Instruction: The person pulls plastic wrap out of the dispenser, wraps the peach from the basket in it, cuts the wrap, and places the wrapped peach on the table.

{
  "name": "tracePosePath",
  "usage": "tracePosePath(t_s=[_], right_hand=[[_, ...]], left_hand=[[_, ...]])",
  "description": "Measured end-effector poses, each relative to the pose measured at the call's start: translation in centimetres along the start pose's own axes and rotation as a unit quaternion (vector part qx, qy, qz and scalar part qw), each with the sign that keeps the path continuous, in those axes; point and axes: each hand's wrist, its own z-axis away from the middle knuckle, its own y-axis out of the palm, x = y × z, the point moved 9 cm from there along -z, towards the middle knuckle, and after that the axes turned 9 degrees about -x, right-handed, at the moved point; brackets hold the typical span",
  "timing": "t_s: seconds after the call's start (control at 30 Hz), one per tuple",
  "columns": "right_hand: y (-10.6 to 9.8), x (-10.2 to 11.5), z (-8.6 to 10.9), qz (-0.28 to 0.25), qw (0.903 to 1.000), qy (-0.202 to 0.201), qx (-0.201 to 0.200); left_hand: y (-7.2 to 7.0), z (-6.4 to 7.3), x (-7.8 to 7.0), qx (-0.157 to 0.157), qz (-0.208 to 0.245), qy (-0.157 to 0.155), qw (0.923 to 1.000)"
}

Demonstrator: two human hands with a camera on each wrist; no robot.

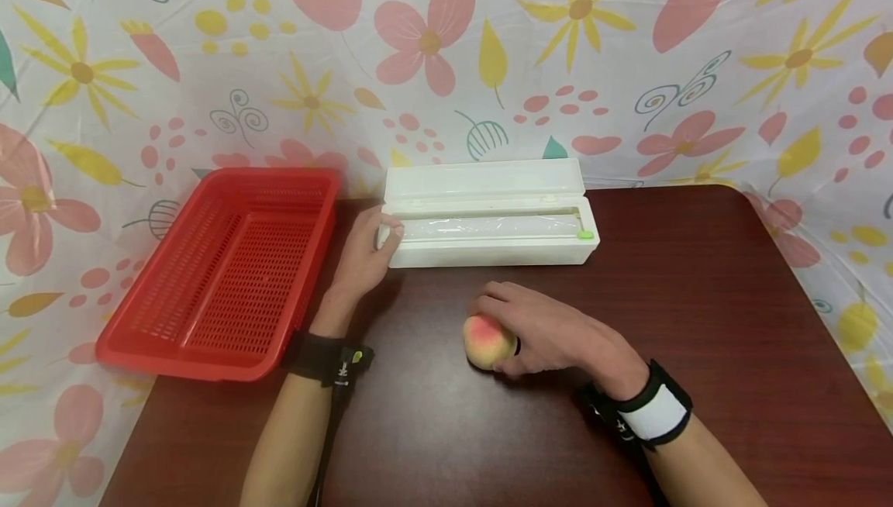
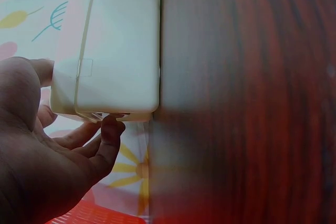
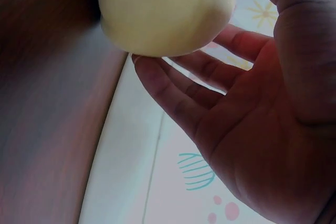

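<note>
A white cling film dispenser box (image 1: 488, 253) stands at the back of the dark table with its lid (image 1: 481, 180) raised. Clear film (image 1: 488, 227) lies inside, and a small green piece (image 1: 584, 235) sits at the right end. My left hand (image 1: 363, 255) holds the box by its left end, with bent fingers (image 2: 110, 132) against that end. In front of the box, my right hand (image 1: 540, 329) grips a yellow peach (image 1: 483, 340) with a pink blush. In the right wrist view, fingertips (image 3: 144, 66) touch the side of the peach (image 3: 165, 11).
A red plastic basket (image 1: 314, 267) with a perforated bottom sits at the left, close to my left forearm. Behind the table hangs a flower-patterned cloth (image 1: 432, 127). Dark wood table surface (image 1: 698, 274) extends to the right of the box.
</note>
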Motion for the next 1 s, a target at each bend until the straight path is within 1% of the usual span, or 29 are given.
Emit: tracePosePath(t_s=[0.2,0.33,0.43,0.6,0.73,1.0], right_hand=[[-0.3,-0.6,0.3,-0.001,0.9997,0.023,0.001],[-0.8,-0.9,0.5,0.009,0.9992,0.039,0.004],[-1.1,-1.4,0.8,0.021,0.9979,0.061,0.010],[-2.0,-2.5,1.3,0.033,0.9945,0.098,0.017],[-2.7,-3.4,1.9,0.030,0.9916,0.125,0.016],[-4.2,-5.0,3.2,0.040,0.9830,0.179,0.015]], left_hand=[[-0.1,0.0,-0.2,-0.001,0.002,0.005,1.0000],[-0.1,0.0,-0.3,-0.002,0.005,0.007,1.0000],[-0.1,0.0,-0.4,-0.002,0.007,0.005,1.0000],[-0.2,0.1,-0.3,-0.001,0.005,-0.003,1.0000],[-0.1,0.1,-0.2,0.001,0.001,-0.008,1.0000],[-0.1,0.1,-0.1,0.002,0.000,-0.007,1.0000]])
